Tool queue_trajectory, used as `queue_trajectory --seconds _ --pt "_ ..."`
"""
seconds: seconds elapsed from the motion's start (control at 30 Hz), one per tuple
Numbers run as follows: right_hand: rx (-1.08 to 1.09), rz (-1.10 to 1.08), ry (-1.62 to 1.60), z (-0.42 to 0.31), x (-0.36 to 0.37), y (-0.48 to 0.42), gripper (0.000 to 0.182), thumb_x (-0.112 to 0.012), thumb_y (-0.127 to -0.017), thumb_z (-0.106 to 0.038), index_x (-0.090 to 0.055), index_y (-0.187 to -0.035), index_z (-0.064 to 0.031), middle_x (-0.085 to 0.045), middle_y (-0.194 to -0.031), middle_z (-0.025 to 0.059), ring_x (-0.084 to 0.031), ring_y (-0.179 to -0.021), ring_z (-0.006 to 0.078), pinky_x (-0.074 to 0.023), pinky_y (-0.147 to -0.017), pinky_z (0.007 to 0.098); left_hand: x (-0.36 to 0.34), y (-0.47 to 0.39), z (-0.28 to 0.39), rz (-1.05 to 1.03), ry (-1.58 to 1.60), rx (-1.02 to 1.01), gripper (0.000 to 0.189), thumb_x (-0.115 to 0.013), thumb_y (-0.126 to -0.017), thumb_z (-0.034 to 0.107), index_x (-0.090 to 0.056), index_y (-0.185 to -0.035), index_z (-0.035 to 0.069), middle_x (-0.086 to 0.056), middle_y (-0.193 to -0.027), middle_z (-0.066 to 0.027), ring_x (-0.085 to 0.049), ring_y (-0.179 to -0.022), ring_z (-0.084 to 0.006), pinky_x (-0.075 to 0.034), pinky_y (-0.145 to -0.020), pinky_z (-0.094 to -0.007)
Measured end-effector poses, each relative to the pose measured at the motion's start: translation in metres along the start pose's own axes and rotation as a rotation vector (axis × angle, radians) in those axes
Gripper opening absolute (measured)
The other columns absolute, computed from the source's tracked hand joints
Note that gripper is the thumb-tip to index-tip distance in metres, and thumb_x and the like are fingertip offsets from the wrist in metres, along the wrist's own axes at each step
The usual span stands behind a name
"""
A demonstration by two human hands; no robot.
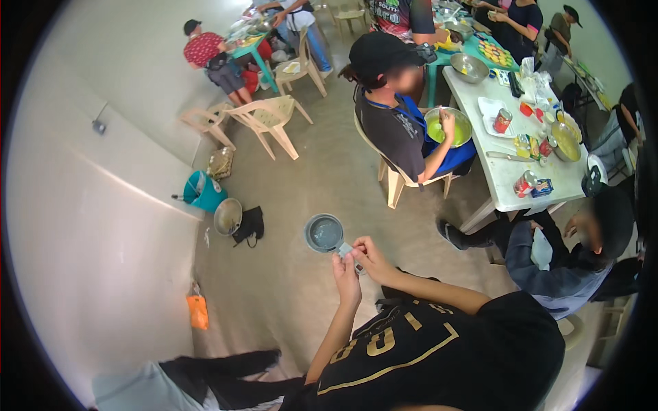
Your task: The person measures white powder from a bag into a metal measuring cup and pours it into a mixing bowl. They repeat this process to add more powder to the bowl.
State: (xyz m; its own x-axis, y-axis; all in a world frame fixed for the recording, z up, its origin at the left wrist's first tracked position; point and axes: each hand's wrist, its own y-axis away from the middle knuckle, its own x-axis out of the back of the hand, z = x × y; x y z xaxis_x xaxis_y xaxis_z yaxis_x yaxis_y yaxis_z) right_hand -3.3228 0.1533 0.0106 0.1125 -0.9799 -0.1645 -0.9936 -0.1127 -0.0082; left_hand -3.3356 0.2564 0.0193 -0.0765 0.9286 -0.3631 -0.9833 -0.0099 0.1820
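My left hand [348, 280] and my right hand [374, 261] meet in front of my body. Both pinch a small pale flat piece [345, 249], perhaps paper or a packet; its exact kind is unclear. Just beyond my fingertips, a round grey metal pan [324, 218] rests on the floor, its inside dull and its bottom marked with lighter specks. A small round object with a dark centre shows partly behind my hands, too covered to name.
A seated person [393, 138] stirs green batter in a metal bowl [465, 141] beside a white table [493, 180] with cans and a knife. Another person [555, 257] sits at right. Along the left wall stand a teal bucket [198, 192] and a metal basin [226, 226]. Plastic chairs [267, 115] stand farther back.
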Motion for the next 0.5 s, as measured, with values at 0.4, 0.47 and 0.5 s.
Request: queue_trajectory --seconds 0.4,0.47,0.5 --pt "-0.119 0.070 -0.083 0.015 0.035 -0.380 0.031 -0.046 -0.095 -0.031 -0.047 -0.111 -0.0043 -0.051 -0.084 0.0020 -0.051 -0.073 0.0102 -0.0453 -0.067 0.0248 0.071 -0.356 0.058 0.043 -0.137 0.176 0.014 -0.038 -0.097 0.016 -0.038 -0.104 0.004 -0.056 -0.081 -0.0096 -0.058 -0.061 -0.0171 -0.051 -0.057 -0.0321" --pt "-0.091 0.051 -0.121 -0.001 0.038 -0.447 0.029 -0.047 -0.095 -0.030 -0.048 -0.111 -0.0050 -0.052 -0.083 0.0017 -0.051 -0.074 0.0092 -0.0445 -0.068 0.0223 0.079 -0.415 0.071 0.007 -0.120 0.126 0.013 -0.039 -0.097 0.018 -0.038 -0.103 0.006 -0.056 -0.080 -0.0088 -0.057 -0.060 -0.0159 -0.052 -0.057 -0.0317" --pt "-0.097 0.042 -0.145 -0.008 0.040 -0.475 0.030 -0.047 -0.095 -0.030 -0.047 -0.113 -0.0055 -0.053 -0.085 0.0017 -0.052 -0.076 0.0092 -0.0445 -0.069 0.0227 0.080 -0.445 0.073 -0.021 -0.105 0.111 0.013 -0.039 -0.097 0.018 -0.038 -0.103 0.007 -0.055 -0.079 -0.0084 -0.056 -0.059 -0.0153 -0.052 -0.057 -0.0314"
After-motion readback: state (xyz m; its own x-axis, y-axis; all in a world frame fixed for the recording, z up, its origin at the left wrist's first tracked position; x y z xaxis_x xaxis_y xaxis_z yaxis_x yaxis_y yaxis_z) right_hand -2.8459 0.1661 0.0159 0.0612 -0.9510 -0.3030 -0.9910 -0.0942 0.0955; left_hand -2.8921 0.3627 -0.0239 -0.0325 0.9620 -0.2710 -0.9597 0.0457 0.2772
